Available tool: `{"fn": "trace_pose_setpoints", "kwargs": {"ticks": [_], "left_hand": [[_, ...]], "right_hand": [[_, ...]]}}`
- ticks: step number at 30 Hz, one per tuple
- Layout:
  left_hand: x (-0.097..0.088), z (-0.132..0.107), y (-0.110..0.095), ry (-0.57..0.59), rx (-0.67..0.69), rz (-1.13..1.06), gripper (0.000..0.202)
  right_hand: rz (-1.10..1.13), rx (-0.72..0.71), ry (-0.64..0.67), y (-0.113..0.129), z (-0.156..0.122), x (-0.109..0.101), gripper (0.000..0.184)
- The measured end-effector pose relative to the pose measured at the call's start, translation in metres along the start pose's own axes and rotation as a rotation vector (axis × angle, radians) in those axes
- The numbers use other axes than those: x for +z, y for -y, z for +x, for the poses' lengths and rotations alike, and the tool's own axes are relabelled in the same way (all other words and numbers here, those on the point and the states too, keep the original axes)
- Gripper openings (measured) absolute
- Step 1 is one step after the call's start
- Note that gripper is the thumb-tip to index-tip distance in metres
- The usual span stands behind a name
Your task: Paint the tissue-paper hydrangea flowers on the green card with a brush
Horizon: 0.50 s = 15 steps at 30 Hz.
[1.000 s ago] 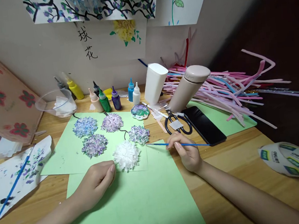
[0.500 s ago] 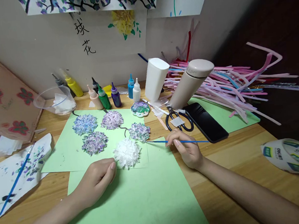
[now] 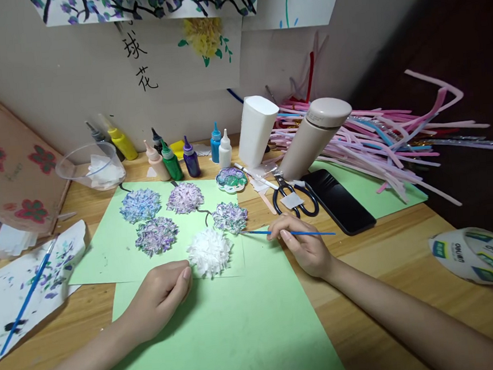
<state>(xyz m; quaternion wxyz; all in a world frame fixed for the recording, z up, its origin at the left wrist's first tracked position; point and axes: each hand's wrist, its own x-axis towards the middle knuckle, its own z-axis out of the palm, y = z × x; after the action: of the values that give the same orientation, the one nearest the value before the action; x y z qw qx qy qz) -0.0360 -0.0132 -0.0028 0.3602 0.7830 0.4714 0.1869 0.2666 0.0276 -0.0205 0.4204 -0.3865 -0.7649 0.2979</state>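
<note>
Two forearms cropped, right hand (image 3: 306, 251) pinching paintbrush (image 3: 315, 233), bristles indistinct

Read two characters brushed in black, 球 above 花, running down the left part of the white sheet (image 3: 167, 71) fixed to the wall. Saw only the lower strokes of a further character over them, cut off by the painted sheet hanging in front, too little to read. Made out "DELI" in small dark letters beside blue and green logo blocks, repeated across the crumpled white wrapper (image 3: 479, 256) at the right end of the tabletop (image 3: 399, 252).
</note>
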Motion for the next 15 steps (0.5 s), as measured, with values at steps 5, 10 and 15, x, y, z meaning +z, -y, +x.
{"fn": "trace_pose_setpoints", "kwargs": {"ticks": [5,10,15], "left_hand": [[-0.0001,-0.0007,-0.0005,-0.004,0.008,0.004,0.043],[-0.0001,-0.0010,0.0004,-0.004,0.017,0.004,0.043],[0.0001,-0.0011,0.0009,0.002,0.019,-0.003,0.044]], "right_hand": [[0.022,-0.024,-0.044,-0.0011,-0.0010,0.0000,0.026],[0.073,0.030,-0.106,-0.0028,-0.0013,0.0001,0.026],[0.097,0.080,-0.062,-0.0037,-0.0008,0.0005,0.026]]}}
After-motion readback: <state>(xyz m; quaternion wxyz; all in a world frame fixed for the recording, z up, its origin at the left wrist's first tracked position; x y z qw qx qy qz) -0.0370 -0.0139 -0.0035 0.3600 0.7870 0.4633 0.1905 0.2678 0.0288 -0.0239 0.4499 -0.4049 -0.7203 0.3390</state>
